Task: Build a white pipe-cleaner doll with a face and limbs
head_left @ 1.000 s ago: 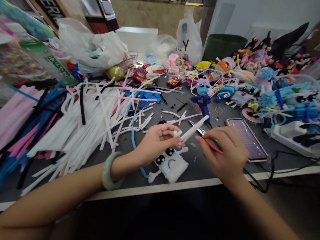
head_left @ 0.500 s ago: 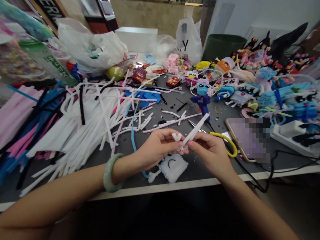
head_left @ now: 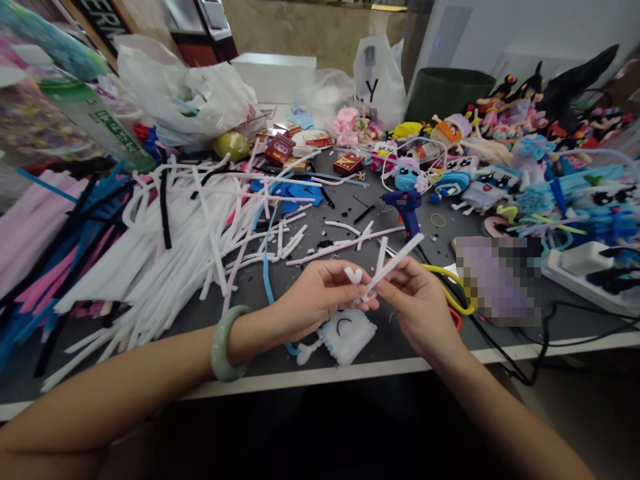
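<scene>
My left hand (head_left: 320,293), with a green bangle (head_left: 227,345) at the wrist, pinches a white pipe cleaner (head_left: 395,265) near its bent end. A short forked tip shows above the left fingers. My right hand (head_left: 420,300) grips the same white piece between thumb and fingers; its two longer ends spread up and to the right in a V. Where the piece bends is partly hidden by the fingertips. Just below my hands a fluffy white figure (head_left: 351,337) with a curved black line lies on the table, a small white limb at its left.
White pipe cleaners (head_left: 165,247) lie heaped at left. Ahead stands a blue glue gun (head_left: 407,208). Yellow-handled scissors (head_left: 463,297), a phone (head_left: 493,280) and a power strip (head_left: 583,270) are at right, with black cables. Finished dolls (head_left: 495,187) crowd the back right.
The two long ends of the white pipe cleaner, close together before, now stand apart in a V. My right hand has tilted slightly; my left hand has hardly moved.
</scene>
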`<action>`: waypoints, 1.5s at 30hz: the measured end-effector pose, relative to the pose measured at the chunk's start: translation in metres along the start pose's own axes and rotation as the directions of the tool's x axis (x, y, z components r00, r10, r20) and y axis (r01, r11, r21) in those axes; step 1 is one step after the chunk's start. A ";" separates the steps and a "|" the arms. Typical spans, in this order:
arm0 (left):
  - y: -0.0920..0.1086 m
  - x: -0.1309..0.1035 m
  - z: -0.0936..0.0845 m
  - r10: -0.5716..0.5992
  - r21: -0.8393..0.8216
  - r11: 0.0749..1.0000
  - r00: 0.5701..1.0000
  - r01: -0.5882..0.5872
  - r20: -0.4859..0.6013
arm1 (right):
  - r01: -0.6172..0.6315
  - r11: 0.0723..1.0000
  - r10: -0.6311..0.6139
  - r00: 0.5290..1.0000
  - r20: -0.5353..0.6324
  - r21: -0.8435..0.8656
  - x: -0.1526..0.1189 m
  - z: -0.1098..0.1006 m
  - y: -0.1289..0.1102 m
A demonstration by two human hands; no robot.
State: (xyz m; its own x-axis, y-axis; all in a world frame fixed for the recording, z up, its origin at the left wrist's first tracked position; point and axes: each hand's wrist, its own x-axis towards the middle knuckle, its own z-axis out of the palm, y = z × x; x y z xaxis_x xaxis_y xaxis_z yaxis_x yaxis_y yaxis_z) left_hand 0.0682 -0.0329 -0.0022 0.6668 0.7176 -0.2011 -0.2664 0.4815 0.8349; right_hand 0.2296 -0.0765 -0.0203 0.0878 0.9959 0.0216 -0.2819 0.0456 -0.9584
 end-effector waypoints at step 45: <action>0.009 0.003 -0.003 -0.107 0.057 0.993 0.994 0.106 0.016 | 0.044 0.993 -0.048 0.998 -0.035 -0.111 -0.005 0.004 -0.006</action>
State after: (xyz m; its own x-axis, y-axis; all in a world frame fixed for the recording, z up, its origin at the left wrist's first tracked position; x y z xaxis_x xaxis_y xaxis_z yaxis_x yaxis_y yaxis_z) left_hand 0.0658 -0.0253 0.0035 0.7027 0.6538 -0.2807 -0.1545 0.5253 0.8367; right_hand 0.2267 -0.0810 -0.0138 0.1347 0.9892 0.0575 -0.1703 0.0803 -0.9821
